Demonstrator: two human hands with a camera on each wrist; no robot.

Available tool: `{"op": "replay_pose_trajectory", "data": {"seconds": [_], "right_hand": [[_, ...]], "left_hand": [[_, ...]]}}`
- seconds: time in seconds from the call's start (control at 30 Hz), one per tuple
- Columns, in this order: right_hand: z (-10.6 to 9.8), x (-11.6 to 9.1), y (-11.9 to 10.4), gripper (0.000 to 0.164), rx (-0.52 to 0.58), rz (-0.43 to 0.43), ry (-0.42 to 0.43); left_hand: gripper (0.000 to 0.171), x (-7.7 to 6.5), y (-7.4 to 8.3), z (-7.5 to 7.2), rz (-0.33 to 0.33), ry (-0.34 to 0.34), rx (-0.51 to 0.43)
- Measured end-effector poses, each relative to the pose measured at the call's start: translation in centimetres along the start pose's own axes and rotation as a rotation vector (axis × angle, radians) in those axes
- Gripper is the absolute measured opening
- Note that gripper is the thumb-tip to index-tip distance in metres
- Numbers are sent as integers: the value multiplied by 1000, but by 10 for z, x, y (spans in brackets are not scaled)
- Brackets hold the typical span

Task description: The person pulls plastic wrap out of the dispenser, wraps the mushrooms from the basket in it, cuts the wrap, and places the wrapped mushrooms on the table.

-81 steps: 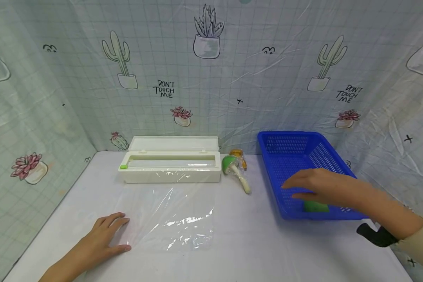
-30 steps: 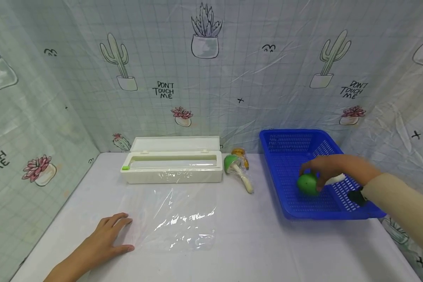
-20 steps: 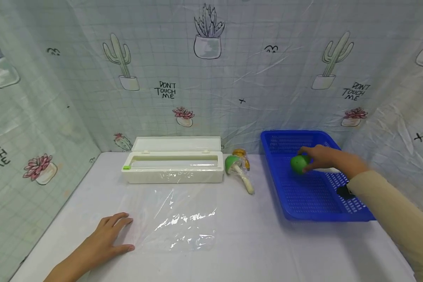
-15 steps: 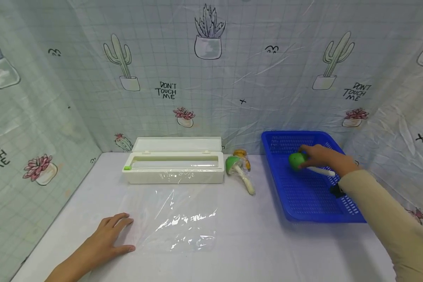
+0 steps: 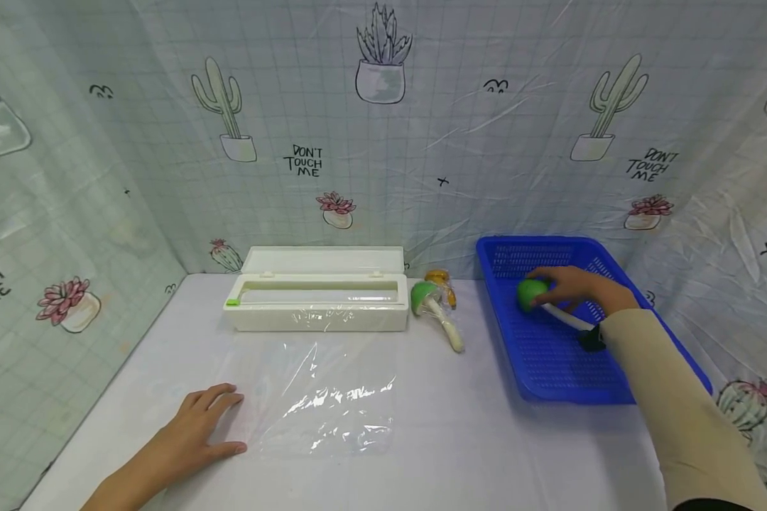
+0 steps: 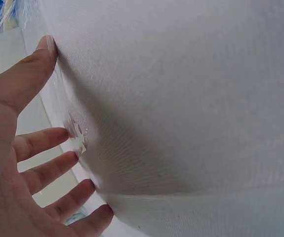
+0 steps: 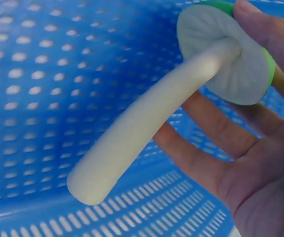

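In the head view my right hand [image 5: 575, 285] is inside the blue basket [image 5: 524, 387], holding a toy mushroom [image 5: 532, 294] by its green cap. The right wrist view shows the thumb on the cap's edge, fingers behind, and the pale stem [image 7: 142, 118] hanging free. My left hand [image 5: 192, 433] rests with spread fingers at the left edge of a clear plastic film sheet [image 5: 332, 390] on the white table. In the left wrist view the fingertips of the left hand [image 6: 13, 133] touch the film edge and cloth.
Behind the film stands an open white cling film dispenser [image 5: 319, 318], lid raised. Beside it lie another green-capped mushroom [image 5: 425, 297] in film and a small brownish-yellow item [image 5: 439, 277], apparently wrapped too. A cactus-printed curtain [image 5: 383, 156] encloses the back and sides.
My right hand came down into the basket, took the toy mushroom by its cap and moved it toward the back left of the basket. The left hand has stayed in place.
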State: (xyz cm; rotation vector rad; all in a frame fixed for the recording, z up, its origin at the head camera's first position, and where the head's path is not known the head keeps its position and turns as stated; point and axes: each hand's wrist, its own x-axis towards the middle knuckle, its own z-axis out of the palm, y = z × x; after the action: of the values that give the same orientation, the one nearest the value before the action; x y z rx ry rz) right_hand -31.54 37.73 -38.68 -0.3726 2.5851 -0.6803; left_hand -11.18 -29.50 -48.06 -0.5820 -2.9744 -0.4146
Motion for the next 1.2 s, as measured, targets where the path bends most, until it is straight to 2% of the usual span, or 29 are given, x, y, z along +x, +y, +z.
{"op": "replay_pose_trajectory", "data": {"seconds": [0.1,0.2,0.4,0.47,0.63,0.8,1.03,1.2], "right_hand": [[-6,-1,-4,70,2,-34,31],[-12,-3,-13,68,-43,-74,78],[-19,-13,-39,66,-245,-168,225],[-20,-18,-50,66,-293,-175,272],[-21,-39,-75,70,-326,-172,361],[-13,-61,-103,66,-350,-197,448],[6,-86,-147,67,-341,-200,449],[24,-93,-172,66,-314,-271,443]], "left_hand": [[77,1,0,1,3,4,-4],[76,1,-1,1,9,9,-18],[76,1,0,1,24,7,-29],[76,1,0,1,26,7,-33],[77,4,-1,1,29,7,-42],[77,5,-1,1,19,-3,-48],[77,4,0,0,5,-16,-60],[76,4,0,0,1,-15,-69]]}}
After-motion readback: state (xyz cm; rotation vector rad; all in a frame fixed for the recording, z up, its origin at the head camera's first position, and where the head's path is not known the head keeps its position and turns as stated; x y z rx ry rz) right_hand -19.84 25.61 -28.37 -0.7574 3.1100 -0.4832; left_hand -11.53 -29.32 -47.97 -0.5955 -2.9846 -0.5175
